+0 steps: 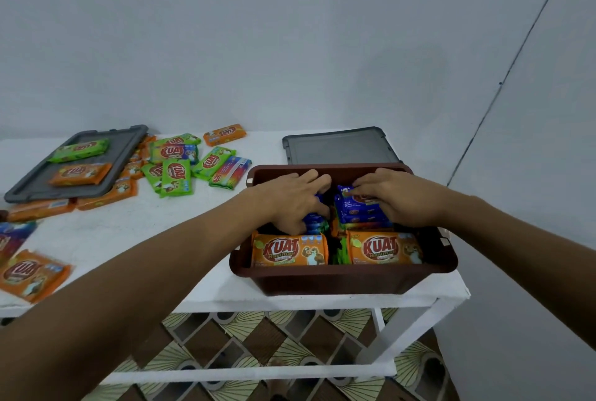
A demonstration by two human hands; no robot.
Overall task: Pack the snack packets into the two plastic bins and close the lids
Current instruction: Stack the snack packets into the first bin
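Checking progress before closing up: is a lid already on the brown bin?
No: the brown bin stands open with packets showing, and a grey lid lies flat on the table behind it.

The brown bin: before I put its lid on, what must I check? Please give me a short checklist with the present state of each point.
1. Hands out of the brown bin: not ok. The left hand and right hand are inside, on the blue packets.
2. Packets below the rim: cannot tell; the hands cover the back half.
3. Lid at hand: ok. A grey lid lies flat just behind the bin.
4. Bin fully on the white table: ok, but close to the front edge.
5. All loose packets packed: not ok. Many lie on the table, two on the other lid.
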